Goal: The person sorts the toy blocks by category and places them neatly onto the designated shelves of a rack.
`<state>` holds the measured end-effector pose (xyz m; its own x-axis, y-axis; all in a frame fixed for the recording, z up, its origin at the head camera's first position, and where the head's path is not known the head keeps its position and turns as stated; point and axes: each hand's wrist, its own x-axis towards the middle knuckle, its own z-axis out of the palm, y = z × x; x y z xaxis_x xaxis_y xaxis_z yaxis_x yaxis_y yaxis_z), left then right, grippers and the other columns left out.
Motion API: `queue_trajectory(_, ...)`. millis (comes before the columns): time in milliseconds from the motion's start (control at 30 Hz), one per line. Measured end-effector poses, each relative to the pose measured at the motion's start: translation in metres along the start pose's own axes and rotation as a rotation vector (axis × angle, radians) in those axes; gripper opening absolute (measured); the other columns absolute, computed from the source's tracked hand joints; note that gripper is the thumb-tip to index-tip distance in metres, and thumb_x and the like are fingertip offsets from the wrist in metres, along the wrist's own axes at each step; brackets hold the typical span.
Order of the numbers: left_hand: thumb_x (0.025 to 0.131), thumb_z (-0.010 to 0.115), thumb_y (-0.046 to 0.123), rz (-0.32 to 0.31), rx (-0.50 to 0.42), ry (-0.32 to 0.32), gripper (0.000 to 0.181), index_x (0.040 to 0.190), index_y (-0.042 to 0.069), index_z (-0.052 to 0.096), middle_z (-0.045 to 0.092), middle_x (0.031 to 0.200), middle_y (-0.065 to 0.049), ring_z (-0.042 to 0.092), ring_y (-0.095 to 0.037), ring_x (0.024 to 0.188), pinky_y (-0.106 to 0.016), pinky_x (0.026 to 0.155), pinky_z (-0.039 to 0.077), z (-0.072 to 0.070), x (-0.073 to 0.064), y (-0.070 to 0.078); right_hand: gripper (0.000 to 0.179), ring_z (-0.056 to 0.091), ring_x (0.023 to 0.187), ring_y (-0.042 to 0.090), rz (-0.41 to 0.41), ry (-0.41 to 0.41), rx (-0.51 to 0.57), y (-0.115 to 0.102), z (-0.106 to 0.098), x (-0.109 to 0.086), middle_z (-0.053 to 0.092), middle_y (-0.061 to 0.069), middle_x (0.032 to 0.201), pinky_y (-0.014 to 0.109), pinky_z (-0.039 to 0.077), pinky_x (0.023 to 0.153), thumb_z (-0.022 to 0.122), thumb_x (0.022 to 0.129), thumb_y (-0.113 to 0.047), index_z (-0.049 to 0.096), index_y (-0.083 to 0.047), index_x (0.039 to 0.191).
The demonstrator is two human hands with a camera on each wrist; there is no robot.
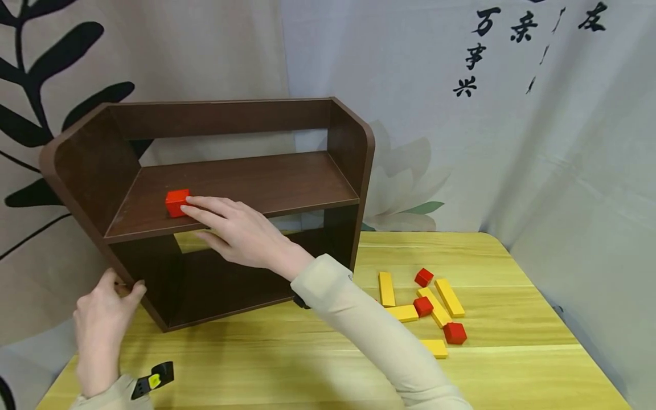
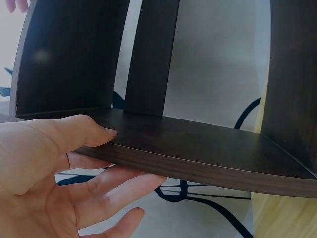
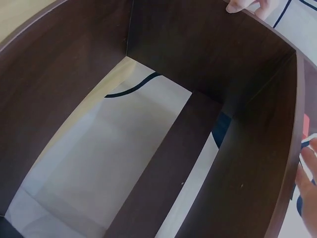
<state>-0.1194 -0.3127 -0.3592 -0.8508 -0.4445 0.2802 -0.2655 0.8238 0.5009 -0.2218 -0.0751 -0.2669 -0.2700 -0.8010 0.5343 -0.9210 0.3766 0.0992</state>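
A dark brown two-tier wooden shelf (image 1: 246, 173) stands on the table. A red cube (image 1: 176, 203) sits on its upper board, toward the left end. My right hand (image 1: 241, 230) reaches over the front edge, its extended fingertips touching the cube's right side, the thumb lower. In the right wrist view, only part of the right hand (image 3: 309, 183) shows at the right edge, with a sliver of the red cube (image 3: 305, 125). My left hand (image 1: 106, 319) grips the shelf's left side panel low down. The left wrist view shows the thumb (image 2: 99, 131) inside, fingers outside.
On the table's right half lie several yellow rectangular blocks (image 1: 449, 297) and red cubes (image 1: 455, 333), some touching. A printed curtain (image 1: 435, 171) hangs behind the wooden table (image 1: 512, 376). My right forearm (image 1: 379, 336) crosses in front of the shelf.
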Motion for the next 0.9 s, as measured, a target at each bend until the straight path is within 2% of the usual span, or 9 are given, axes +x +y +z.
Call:
queue_trajectory(133,0.091,0.055,0.024,-0.002,-0.004,0.002,0.028,0.092,-0.003,0.048,0.061,0.084,-0.029,0.053,-0.044,0.058,-0.046,0.052,0.036,0.001,0.0,0.0,0.043,0.045,0.133,0.012,-0.012,0.07,0.036,0.007,-0.003,-0.021,0.049,0.002,0.144,0.022,0.032,0.11,0.054,0.096,-0.023,0.049,-0.012,0.138)
queue_trajectory(300,0.091,0.056,0.024,0.0,-0.001,0.005,0.028,0.092,-0.003,0.048,0.062,0.083,-0.029,0.052,-0.039,0.054,-0.04,0.048,0.034,0.0,-0.001,0.0,0.037,0.051,0.126,0.013,-0.054,0.195,0.059,0.019,-0.004,-0.054,0.057,0.003,0.135,0.022,0.034,0.109,0.055,0.095,-0.018,0.056,-0.009,0.131)
queue_trajectory(433,0.091,0.056,0.023,-0.001,-0.004,0.011,0.027,0.091,-0.003,0.048,0.062,0.082,-0.028,0.052,-0.038,0.054,-0.038,0.047,0.033,-0.001,-0.002,0.001,0.034,0.055,0.121,0.014,-0.076,0.227,0.088,0.029,-0.002,-0.081,0.061,0.004,0.129,0.022,0.037,0.106,0.057,0.094,-0.017,0.059,-0.008,0.127)
queue_trajectory(633,0.09,0.058,0.022,0.006,-0.004,0.03,0.027,0.092,-0.004,0.049,0.062,0.083,-0.029,0.052,-0.041,0.054,-0.043,0.049,0.035,0.0,-0.002,0.002,0.034,0.059,0.114,0.015,-0.026,0.181,0.14,0.048,0.006,-0.13,0.064,0.003,0.124,0.025,0.044,0.101,0.063,0.09,-0.015,0.061,-0.009,0.124)
queue_trajectory(900,0.09,0.057,0.023,0.001,-0.005,0.011,0.028,0.091,-0.003,0.048,0.061,0.079,-0.028,0.052,-0.042,0.056,-0.042,0.049,0.034,-0.002,-0.002,0.002,0.034,0.061,0.112,0.018,0.225,0.023,0.284,0.075,0.015,-0.208,0.065,0.005,0.121,0.033,0.049,0.095,0.066,0.088,-0.01,0.062,-0.008,0.122)
